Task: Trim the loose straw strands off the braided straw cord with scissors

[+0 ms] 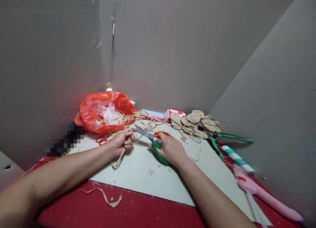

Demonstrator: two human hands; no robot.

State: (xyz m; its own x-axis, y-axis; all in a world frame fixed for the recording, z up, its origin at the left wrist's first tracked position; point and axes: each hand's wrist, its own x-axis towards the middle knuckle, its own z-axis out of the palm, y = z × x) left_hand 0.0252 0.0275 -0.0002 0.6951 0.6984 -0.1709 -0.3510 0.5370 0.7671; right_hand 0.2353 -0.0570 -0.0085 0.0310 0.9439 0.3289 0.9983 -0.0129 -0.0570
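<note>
1. Pinching the braided cord (119, 159) between closed fingers of the left hand (122, 143); letting the lower end hang over the white board (140, 175), just in front of the red bag (85, 114).
2. Clasping the scissors (145, 133) by the handles in the right hand (172, 149), apart from the left; aiming the blades at the pinched fibres.
3. Ideally, tensioning the strand gently; keeping fingertips clear of the nearby blade tips; steadying both wrists.

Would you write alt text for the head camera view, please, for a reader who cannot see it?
The right hand holds open scissors beside the left hand, which grips a braided straw cord. Behind are a red plastic bag and coiled straw pieces.
</note>
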